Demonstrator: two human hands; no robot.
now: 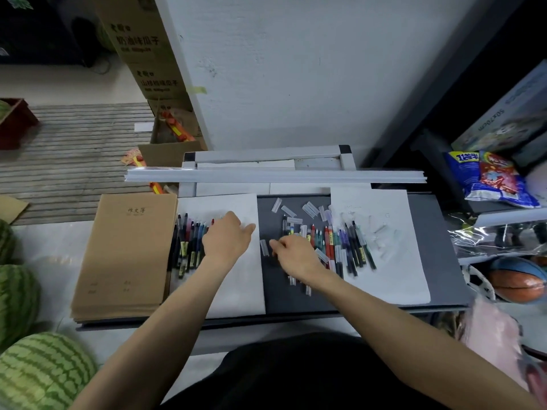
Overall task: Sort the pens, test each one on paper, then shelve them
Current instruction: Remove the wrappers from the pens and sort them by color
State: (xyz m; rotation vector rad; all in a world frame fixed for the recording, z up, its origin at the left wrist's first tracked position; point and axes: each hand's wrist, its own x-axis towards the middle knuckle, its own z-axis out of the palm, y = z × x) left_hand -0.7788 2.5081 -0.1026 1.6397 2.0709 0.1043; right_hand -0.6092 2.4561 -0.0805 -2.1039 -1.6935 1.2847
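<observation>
L hand (228, 239) flat on paper (236, 291) by lined-up pens (189, 244); R hand (296, 257) near clear cap (264, 247).

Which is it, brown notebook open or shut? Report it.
Shut. The brown notebook lies flat with its printed front cover facing up, and no inner pages show.

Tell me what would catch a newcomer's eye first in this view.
Two bunches of colourful pens lie on the desk: a neat row beside the left hand on a white sheet, a looser pile by the right hand among scattered clear caps. Brown notebooks are stacked at the desk's left edge, with striped watermelons on the floor beside them.
</observation>
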